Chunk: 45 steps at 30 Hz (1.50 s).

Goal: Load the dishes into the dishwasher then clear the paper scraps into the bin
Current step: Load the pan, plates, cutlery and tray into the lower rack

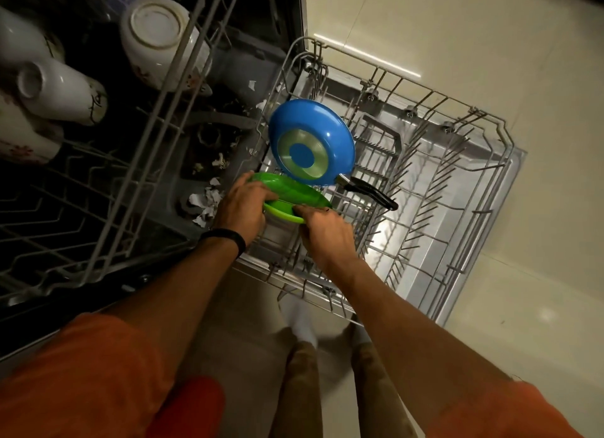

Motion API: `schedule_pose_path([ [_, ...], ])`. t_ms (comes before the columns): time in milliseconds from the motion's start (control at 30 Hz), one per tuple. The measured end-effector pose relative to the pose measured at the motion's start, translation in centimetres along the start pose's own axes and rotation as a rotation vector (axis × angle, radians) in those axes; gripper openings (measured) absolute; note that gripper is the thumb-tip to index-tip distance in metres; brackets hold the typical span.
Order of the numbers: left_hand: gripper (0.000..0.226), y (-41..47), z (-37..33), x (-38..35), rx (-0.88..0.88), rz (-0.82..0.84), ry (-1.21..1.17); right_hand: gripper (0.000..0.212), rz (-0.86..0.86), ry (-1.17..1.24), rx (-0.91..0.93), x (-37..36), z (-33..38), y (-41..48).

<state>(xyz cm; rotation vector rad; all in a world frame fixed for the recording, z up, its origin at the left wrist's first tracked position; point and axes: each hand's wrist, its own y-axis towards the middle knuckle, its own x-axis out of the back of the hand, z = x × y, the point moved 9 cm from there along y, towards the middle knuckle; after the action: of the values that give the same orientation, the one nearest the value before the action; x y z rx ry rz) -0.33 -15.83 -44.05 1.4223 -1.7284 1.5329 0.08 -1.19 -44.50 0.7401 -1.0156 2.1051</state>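
Legs: khaki trousers and white socks (304, 326) stand on the pale tiled floor (510, 356), just short of the rack's near edge.
Left hand: the left hand (242, 205), a black wristband (228, 238) on its wrist, curls its fingers over the left edge of the green plate (294, 192) and grips it.
Right hand: the right hand (327, 238) pinches the plate's near rim from the right side.
Green plate: it is held on edge over the near left part of the lower rack (505, 137); a second bright green rim shows beneath it, and I cannot tell whether this is one plate or two.
In the way: a blue frying pan (307, 143) stands tilted on edge just behind the plate, base toward the camera, its rim overlapping the plate's far edge; its black handle (369, 192) points right across the tines.
Lower rack: grey wire, pulled out over the open door, the right half holding only rows of tines.
Paper scraps: torn white paper scraps (206, 205) lie on the dark tub floor, just left of the left hand.
Upper rack: the upper rack (183, 65) crosses above the tub, carrying an upturned white mug (153, 35) and a white jug (58, 91) on its side.
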Motion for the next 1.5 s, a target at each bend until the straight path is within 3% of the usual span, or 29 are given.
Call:
schedule_pose_path([
  [633,0.041,3.2,0.4,-0.2,0.04,0.021,-0.009,0.033,-0.059,0.108,-0.053,0.3,-0.5,1.4],
  [1067,0.033,5.6,-1.2,-0.3,0.038,0.042,0.053,0.026,0.003,0.297,-0.153,0.0,-3.8,4.0],
  [1300,0.035,7.2,-1.8,-0.8,-0.037,0.077,0.063,0.019,0.064,0.203,-0.143,-0.1,-5.3,6.1],
  [1500,0.054,5.2,-2.2,-0.2,-0.086,-0.15,-0.016,0.018,0.051,0.148,-0.149,-0.1,-5.1,6.5],
])
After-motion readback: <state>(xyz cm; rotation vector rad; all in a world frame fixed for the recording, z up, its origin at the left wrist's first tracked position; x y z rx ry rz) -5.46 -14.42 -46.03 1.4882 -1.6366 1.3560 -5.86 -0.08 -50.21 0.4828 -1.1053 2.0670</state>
